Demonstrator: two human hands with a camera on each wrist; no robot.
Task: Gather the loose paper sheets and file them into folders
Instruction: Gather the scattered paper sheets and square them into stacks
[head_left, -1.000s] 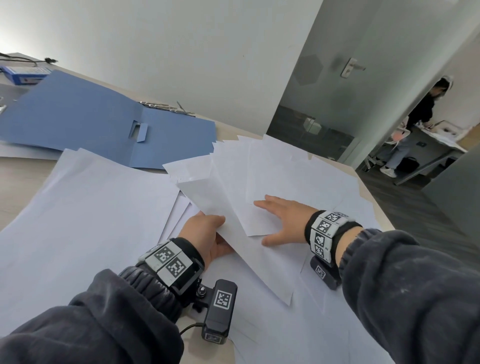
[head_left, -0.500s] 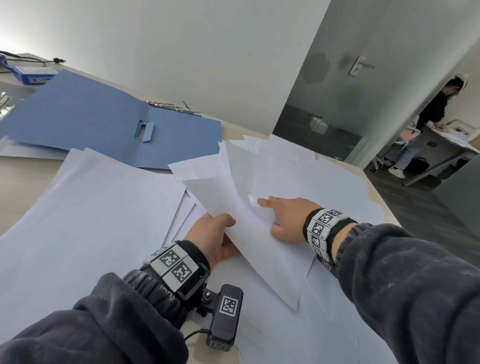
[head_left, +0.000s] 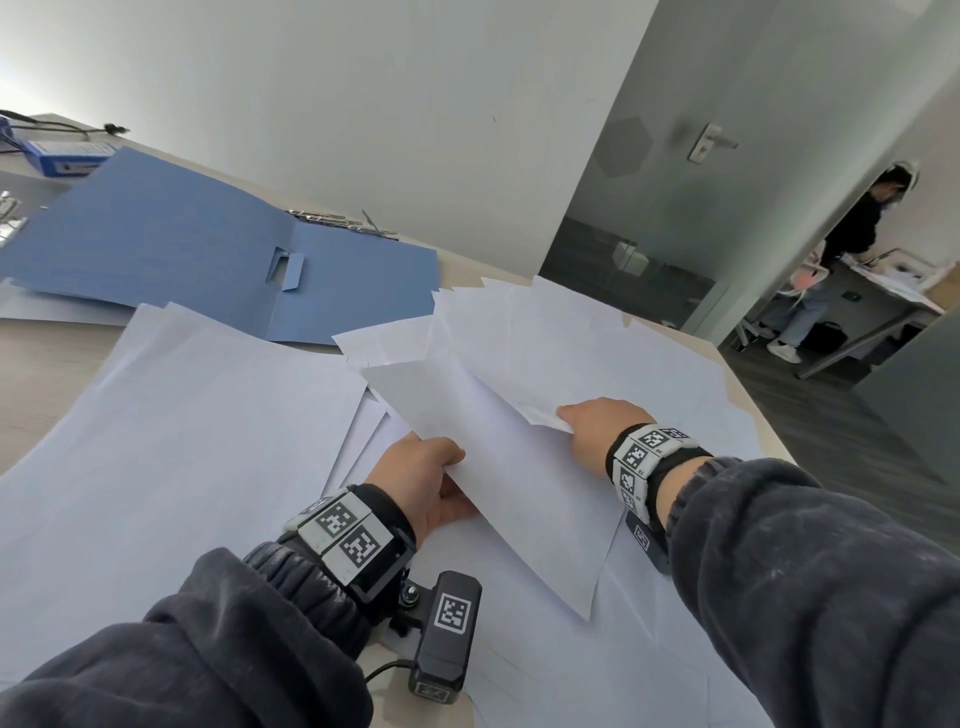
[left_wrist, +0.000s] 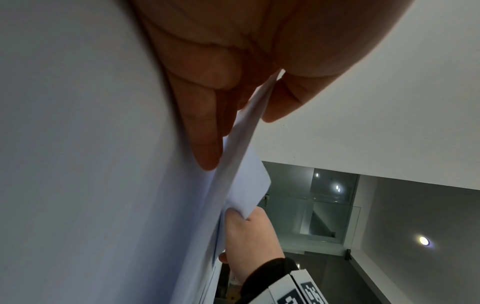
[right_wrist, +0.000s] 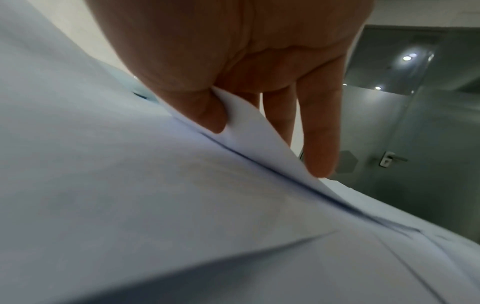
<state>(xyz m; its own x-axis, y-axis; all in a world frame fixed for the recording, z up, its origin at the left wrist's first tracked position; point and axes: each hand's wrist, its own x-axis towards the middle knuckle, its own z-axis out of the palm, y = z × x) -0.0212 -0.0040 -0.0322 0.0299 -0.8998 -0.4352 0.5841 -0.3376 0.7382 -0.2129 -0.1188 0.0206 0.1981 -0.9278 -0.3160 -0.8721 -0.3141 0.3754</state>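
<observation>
Loose white paper sheets (head_left: 597, 358) lie fanned over the table's right half, with a larger stack (head_left: 171, 447) on the left. My left hand (head_left: 431, 483) pinches the near edge of a lifted bundle of sheets (head_left: 498, 467), thumb on top; in the left wrist view that bundle (left_wrist: 244, 131) runs between thumb and fingers. My right hand (head_left: 597, 431) pinches a curled sheet corner (head_left: 540, 415), and the right wrist view shows this corner (right_wrist: 249, 123) between thumb and fingers. An open blue folder (head_left: 171, 249) lies at the back left.
A blue box (head_left: 67, 153) and a black cable (head_left: 57, 124) sit at the far left corner. Metal clips (head_left: 337, 221) lie behind the folder. The table's right edge (head_left: 748, 395) drops to a dark floor. A person (head_left: 831, 260) stands in the room beyond the door.
My right hand went from lying flat on the sheets to pinching a sheet corner and drew nearer. The bundle held by my left hand has risen and tilted.
</observation>
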